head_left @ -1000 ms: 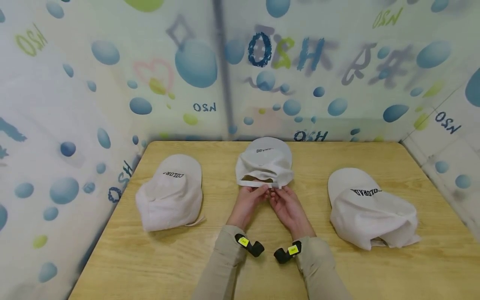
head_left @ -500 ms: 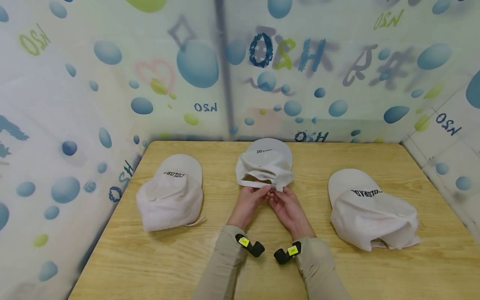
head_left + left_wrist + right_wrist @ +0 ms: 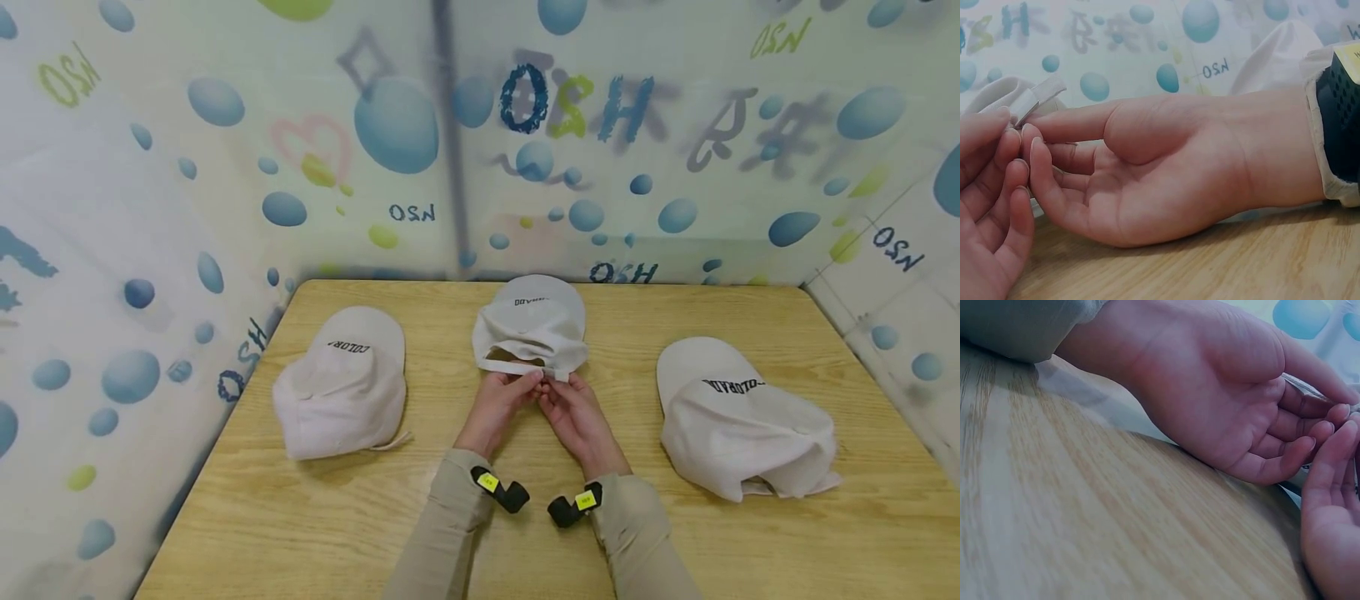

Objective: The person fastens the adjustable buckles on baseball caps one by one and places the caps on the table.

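A white baseball cap (image 3: 532,321) with dark lettering lies at the back middle of the table, its rear opening facing me. My left hand (image 3: 497,410) pinches the cap's back strap (image 3: 504,367) near its middle. Close beside it, my right hand (image 3: 579,417) pinches the same strap, and the fingertips of both hands meet. In the left wrist view a white strap end (image 3: 1049,92) sticks up past the thumb of the right hand (image 3: 1154,169). The right wrist view shows the palm of the left hand (image 3: 1210,387); fingers hide the strap there.
A second white cap (image 3: 345,396) lies to the left on the wooden table (image 3: 315,525). A third white cap (image 3: 742,433) lies to the right. A patterned wall covering (image 3: 510,192) stands behind the table, and more of it runs along both sides.
The strap's end on the right has shifted slightly right and towards me. Both hands stay at the back strap, and the other caps have not moved.
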`<move>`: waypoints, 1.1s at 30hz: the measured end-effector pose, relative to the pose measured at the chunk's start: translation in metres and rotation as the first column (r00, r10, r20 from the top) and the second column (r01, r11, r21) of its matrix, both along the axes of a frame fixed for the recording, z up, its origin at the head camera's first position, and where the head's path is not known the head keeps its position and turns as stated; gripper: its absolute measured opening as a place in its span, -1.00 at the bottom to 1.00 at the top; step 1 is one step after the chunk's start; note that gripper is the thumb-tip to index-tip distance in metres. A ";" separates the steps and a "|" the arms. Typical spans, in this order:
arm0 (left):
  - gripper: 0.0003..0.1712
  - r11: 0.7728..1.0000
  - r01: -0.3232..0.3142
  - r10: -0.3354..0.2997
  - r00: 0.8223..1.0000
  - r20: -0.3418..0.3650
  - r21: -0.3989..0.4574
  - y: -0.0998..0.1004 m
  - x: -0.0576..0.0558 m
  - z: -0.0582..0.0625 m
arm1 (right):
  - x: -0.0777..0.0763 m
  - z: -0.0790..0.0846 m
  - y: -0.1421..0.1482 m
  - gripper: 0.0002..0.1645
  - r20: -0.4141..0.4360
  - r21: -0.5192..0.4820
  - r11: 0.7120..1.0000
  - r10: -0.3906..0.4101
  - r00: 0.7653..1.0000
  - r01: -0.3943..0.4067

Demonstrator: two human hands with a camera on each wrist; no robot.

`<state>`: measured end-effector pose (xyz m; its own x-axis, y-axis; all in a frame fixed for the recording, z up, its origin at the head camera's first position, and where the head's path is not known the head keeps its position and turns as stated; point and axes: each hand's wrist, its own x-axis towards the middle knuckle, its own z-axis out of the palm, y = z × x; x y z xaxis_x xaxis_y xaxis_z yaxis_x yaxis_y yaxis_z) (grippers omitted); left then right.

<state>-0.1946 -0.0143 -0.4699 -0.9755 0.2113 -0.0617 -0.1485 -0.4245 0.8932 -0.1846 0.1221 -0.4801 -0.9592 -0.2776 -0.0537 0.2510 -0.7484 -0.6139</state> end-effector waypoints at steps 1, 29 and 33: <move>-0.84 1.000 0.002 -0.002 1.000 0.002 0.009 0.000 0.000 0.000 | 0.000 0.000 0.000 -0.81 0.002 -0.003 1.000 -0.006 1.000 0.006; -0.85 0.987 -0.040 0.027 0.996 0.083 0.155 -0.005 -0.001 0.001 | 0.002 0.003 0.003 -0.78 0.050 -0.058 0.998 -0.010 0.999 0.013; -0.85 0.988 -0.039 0.027 0.996 0.079 0.148 -0.005 -0.001 0.001 | 0.001 0.002 0.003 -0.77 0.049 -0.061 0.998 -0.005 0.999 0.008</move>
<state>-0.1957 -0.0194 -0.4692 -0.9757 0.1916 -0.1067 -0.1977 -0.5583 0.8058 -0.1833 0.1250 -0.4778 -0.9577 -0.2755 -0.0836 0.2745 -0.7860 -0.5540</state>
